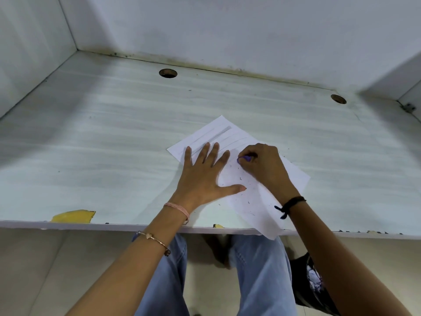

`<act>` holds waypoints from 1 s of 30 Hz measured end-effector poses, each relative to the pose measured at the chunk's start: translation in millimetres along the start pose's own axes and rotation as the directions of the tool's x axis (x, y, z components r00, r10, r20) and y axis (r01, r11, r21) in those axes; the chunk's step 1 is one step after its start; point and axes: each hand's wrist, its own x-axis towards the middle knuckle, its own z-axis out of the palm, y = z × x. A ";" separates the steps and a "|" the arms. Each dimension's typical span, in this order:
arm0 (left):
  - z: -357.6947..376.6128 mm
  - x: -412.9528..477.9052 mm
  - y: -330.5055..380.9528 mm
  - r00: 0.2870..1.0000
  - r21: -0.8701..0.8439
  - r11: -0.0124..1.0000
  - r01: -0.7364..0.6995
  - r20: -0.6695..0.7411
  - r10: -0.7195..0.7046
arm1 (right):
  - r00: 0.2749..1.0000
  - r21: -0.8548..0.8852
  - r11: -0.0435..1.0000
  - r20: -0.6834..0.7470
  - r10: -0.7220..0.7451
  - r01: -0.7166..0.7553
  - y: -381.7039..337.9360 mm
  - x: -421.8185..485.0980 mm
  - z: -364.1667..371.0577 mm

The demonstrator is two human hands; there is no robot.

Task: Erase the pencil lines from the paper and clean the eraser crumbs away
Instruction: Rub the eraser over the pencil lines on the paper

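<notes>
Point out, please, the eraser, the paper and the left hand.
eraser [244,158]: head view, on its visible purple end.
paper [216,131]: head view, on the bare far part.
left hand [202,176]: head view, on the back of the hand.

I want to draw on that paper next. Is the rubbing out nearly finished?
About halfway, it seems. Done: the near part of the paper looks free of lines, with only crumbs on it. In hand: the left hand presses the sheet flat while the right hand rubs with the purple eraser. Left: several pencil lines at the far end, then sweeping the crumbs away.
</notes>
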 end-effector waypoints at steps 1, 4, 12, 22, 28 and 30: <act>0.9 0.8 -0.9 1.000 0.009 1.000 -0.005 -0.005 0.005 | 0.999 -0.018 0.999 0.028 -0.032 0.033 -5.7 -4.7 3.2; 1.9 1.4 -2.6 1.000 0.042 0.999 -0.016 -0.005 0.017 | 0.969 -0.011 0.987 0.193 -0.152 0.157 -17.9 -22.6 9.5; -0.4 1.7 -1.4 1.000 0.021 1.000 0.001 -0.003 -0.001 | 0.980 0.031 0.993 0.160 -0.120 0.117 -18.7 -22.8 11.0; -2.3 1.3 -2.3 1.000 0.009 1.000 -0.014 0.016 0.014 | 0.948 0.027 0.981 0.256 -0.190 0.190 -22.4 -23.7 7.5; -0.4 0.9 0.2 1.000 -0.050 0.999 0.018 -0.001 -0.018 | 0.999 0.048 0.999 0.036 -0.017 0.015 10.2 2.7 -3.0; -0.7 1.9 -0.3 1.000 -0.032 0.999 0.014 0.002 -0.014 | 0.991 0.022 0.995 0.090 -0.094 0.093 -1.4 -7.0 5.3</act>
